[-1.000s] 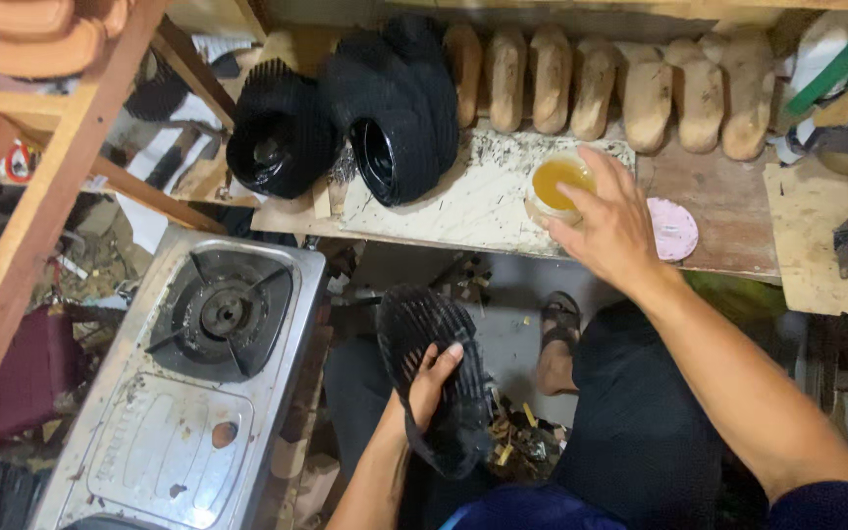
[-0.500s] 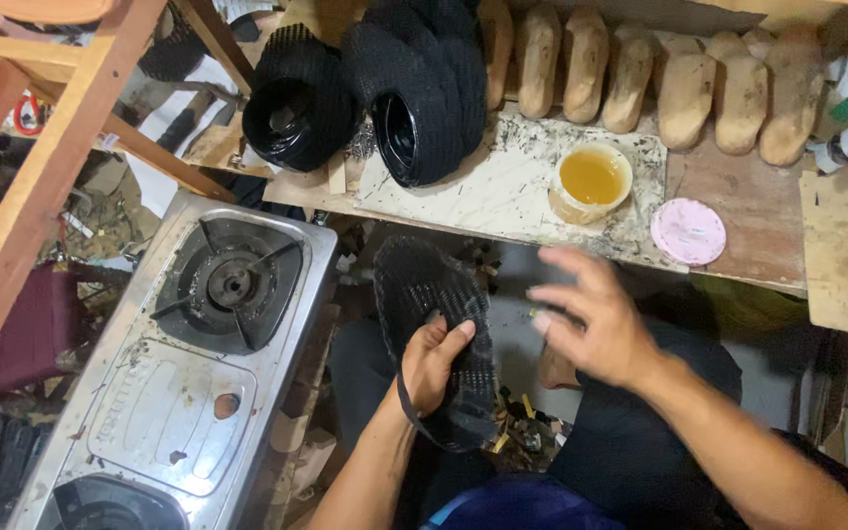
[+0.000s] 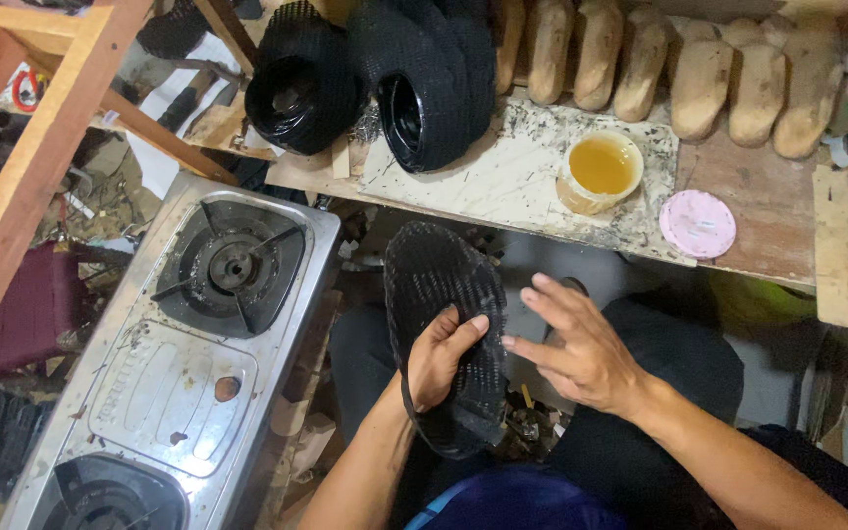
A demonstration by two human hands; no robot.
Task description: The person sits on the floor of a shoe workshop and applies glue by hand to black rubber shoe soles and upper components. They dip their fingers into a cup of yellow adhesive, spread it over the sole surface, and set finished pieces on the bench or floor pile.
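Black woven shoe upper (image 3: 444,324): left hand (image 3: 439,358) grips its middle; right hand (image 3: 571,348) beside it, fingers spread, empty. Best practice, likely: steady hold, sole-side up, near glue cup (image 3: 601,169).

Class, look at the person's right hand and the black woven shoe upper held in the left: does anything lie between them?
Nothing visible does. The right hand has open fingers beside the black woven shoe upper, which the left hand grips.

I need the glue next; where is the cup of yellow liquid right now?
In the head view, the cup of yellow liquid stands on the workbench, upper right of centre, beside the pink round lid and below the row of wooden lasts.
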